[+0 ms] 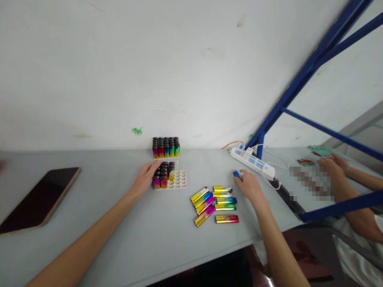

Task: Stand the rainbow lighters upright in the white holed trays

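My left hand (146, 176) is at the left side of a pale tray (181, 185) with round holes, its fingers curled against the black-topped lighters (163, 181) standing upright in the tray's left part. The tray's right-hand holes show bare. Pinched in the fingers of my right hand (250, 185) is a blue lighter (237, 174), just above the table on the right. Between my hands lie several loose shiny lighters (204, 205) on their sides, in two rough columns, coloured yellow, blue, purple, green and red.
Behind the tray, a full block of upright lighters (166, 148) stands near the wall. A white power strip (253, 162) with cables lies at the back right, beside a blue metal frame (287, 95). A phone (42, 195) rests at left. Another person's hands (332, 169) work at right.
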`<state>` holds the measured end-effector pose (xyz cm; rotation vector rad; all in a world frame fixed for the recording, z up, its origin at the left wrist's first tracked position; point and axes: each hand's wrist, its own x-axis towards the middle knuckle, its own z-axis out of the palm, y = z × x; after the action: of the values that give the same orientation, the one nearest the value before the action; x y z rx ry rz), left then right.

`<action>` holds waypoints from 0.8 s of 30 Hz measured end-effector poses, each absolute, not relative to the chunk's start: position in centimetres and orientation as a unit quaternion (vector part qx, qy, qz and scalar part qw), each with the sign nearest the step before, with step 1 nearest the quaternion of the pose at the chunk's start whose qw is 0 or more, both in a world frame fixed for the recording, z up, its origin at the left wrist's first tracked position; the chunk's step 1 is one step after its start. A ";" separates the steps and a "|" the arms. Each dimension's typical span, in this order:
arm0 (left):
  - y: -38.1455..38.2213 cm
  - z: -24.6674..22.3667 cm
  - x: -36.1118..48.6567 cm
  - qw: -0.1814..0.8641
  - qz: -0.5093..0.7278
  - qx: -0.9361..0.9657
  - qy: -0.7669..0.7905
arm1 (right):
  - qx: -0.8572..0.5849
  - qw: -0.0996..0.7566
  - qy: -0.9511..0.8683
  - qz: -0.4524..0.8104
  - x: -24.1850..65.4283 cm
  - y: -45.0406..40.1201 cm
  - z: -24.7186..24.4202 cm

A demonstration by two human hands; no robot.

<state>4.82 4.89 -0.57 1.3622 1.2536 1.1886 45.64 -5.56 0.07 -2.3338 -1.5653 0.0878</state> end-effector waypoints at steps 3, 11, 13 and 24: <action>4.9 -0.6 4.8 0.461 0.481 0.550 0.504 | -0.743 0.309 -0.583 0.111 43.9 -3.5 0.8; 4.3 -0.1 5.0 0.471 0.471 0.555 0.498 | -0.463 0.513 -0.531 0.491 29.4 0.5 4.7; 4.3 -0.2 5.0 0.465 0.469 0.559 0.501 | -0.469 0.493 -0.511 0.525 26.3 0.4 4.5; 4.3 -0.3 4.9 0.449 0.462 0.570 0.510 | -0.556 0.436 -0.628 0.326 23.7 -2.1 2.3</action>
<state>4.93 4.27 -0.25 1.4096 1.2616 1.1438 23.66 -2.07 2.35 -1.3841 -1.5621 0.8112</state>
